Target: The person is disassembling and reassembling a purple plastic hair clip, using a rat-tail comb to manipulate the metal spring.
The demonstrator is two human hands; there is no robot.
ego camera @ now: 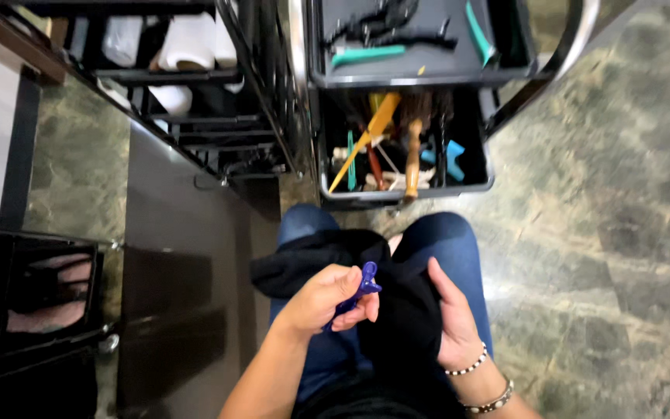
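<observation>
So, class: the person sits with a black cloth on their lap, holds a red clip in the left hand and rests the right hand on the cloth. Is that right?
Not quite: the clip is blue, not red, as the head view shows. The rest stands: the left hand holds it, and the right hand rests on the black cloth across the lap.

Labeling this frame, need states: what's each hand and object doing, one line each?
left hand: closed on the blue clip
blue clip: held, over the black cloth
right hand: flat against the cloth, gripping nothing
black cloth: draped across the lap, bunched at the left
cart top tray: holding combs and clips
cart lower tray: full of brushes and combs
paper rolls: stacked on the shelf
</observation>
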